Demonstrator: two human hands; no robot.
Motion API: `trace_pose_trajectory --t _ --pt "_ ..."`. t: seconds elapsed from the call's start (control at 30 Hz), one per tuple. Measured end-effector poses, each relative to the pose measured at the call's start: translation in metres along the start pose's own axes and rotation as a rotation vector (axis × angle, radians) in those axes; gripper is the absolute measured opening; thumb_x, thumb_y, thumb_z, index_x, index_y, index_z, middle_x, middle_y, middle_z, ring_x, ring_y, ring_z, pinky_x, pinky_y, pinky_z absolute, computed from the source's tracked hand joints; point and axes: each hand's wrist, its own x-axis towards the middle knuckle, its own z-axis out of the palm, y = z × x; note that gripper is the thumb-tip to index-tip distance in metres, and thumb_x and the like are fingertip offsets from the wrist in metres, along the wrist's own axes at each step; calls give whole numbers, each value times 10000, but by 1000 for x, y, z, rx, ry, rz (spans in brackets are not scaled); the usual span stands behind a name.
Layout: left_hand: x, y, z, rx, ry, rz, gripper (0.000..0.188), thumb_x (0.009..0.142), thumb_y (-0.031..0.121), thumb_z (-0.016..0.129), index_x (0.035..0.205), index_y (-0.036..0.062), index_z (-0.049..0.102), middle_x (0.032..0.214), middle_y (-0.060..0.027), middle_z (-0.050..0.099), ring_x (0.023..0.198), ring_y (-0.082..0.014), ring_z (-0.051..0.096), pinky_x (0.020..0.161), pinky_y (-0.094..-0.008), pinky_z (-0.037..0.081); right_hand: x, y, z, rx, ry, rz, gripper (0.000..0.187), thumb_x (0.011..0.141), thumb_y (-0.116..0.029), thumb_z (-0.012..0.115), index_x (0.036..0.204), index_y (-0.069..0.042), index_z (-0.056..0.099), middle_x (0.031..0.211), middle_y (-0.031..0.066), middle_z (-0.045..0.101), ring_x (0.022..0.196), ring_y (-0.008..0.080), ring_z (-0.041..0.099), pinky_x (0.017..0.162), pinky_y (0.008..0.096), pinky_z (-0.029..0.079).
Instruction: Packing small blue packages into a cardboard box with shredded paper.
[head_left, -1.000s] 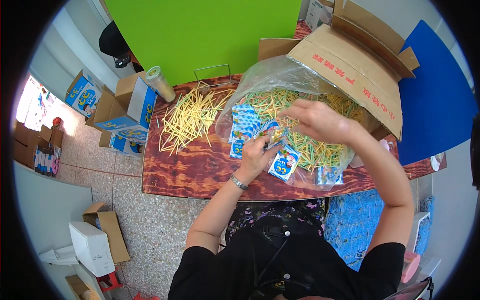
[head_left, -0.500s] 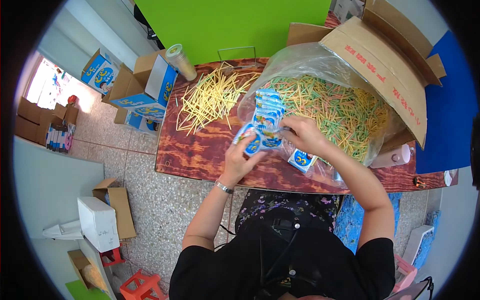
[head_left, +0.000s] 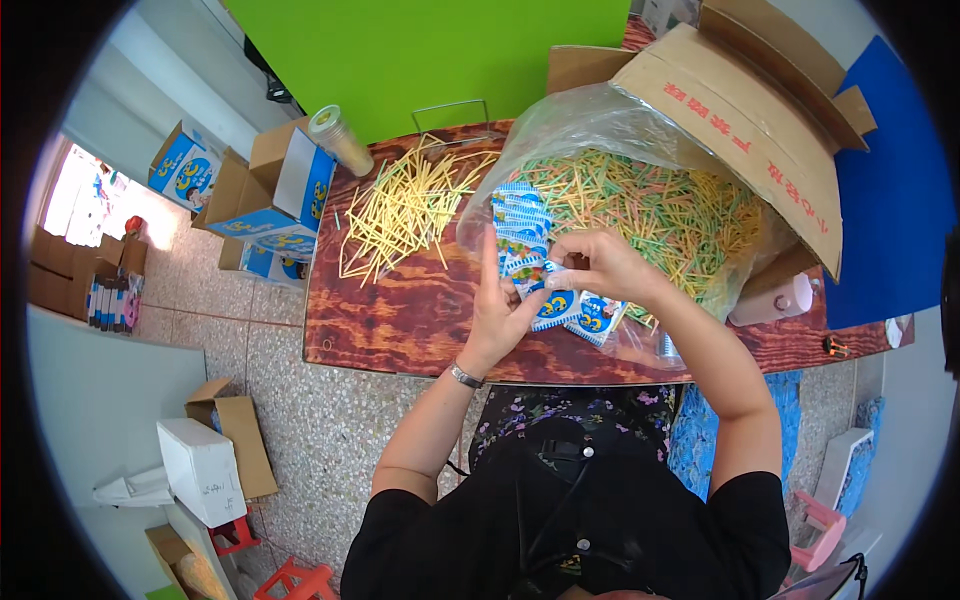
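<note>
A strip of blue-and-white snack packets [head_left: 521, 212] lies in overlapping folds at the middle of the table, at the edge of the clear plastic bag. My right hand [head_left: 605, 268] pinches the near end of these packets between thumb and fingertips. Beside it, my left hand [head_left: 500, 315] has its index finger stretched forward along the strip and its thumb reaching to the packet under my right fingertips. Its other fingers are partly curled, with no packet visibly gripped. One loose snack packet [head_left: 598, 316] lies just below my right hand, with another partly under my fingers.
A tipped cardboard box [head_left: 745, 120] with a plastic liner [head_left: 570, 125] spills green, orange and yellow sticks [head_left: 690, 215]. Pale yellow sticks [head_left: 410, 210] are heaped at left, near a clear jar [head_left: 342, 142]. A pinkish cylinder [head_left: 775, 300] lies at right; blue cartons [head_left: 280, 195] stand beyond the left edge.
My left hand has let go of the packet it held and moved right, its index finger now straight. That packet now lies beneath my hands. The whole view has shifted slightly.
</note>
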Motion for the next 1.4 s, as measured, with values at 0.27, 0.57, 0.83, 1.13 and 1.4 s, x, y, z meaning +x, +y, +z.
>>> trace_pose_trajectory --t 0.27,0.57,0.83,1.13,1.4 --pt "-2 -29 11 308 -81 -164 203 907 181 667 815 1 677 603 43 529 581 -31 424 513 -244 364 -36 9 9 -191 421 -186 234 816 -199 711 968 -62 599 804 157 631 764 337 642 663 431 504" --pt "4 -39 18 515 -157 -111 281 789 166 799 690 31 573 601 37 544 566 -21 456 491 -222 367 -65 25 1 -39 154 16 220 854 -132 652 1053 -49 608 888 166 649 806 357 644 681 424 508" --pt "3 -38 18 537 -101 -76 377 772 165 817 645 48 482 598 35 471 568 -43 397 488 -237 342 -51 122 -99 -747 239 459 325 934 -217 535 1233 -113 605 1271 148 587 1184 318 539 975 438 457" --pt "1 -45 10 494 -76 -144 350 785 164 805 665 36 502 607 34 470 586 -48 402 501 -244 351 0 176 -92 -672 441 683 485 948 -373 446 1316 -69 532 1415 169 477 1318 332 419 1125 456 281" --pt "2 -35 21 504 -67 -73 341 782 170 808 677 34 513 588 26 473 561 -55 412 498 -244 360 7 184 -83 -794 584 566 369 939 -200 401 1209 -67 615 1233 160 629 1151 315 587 1035 468 412"
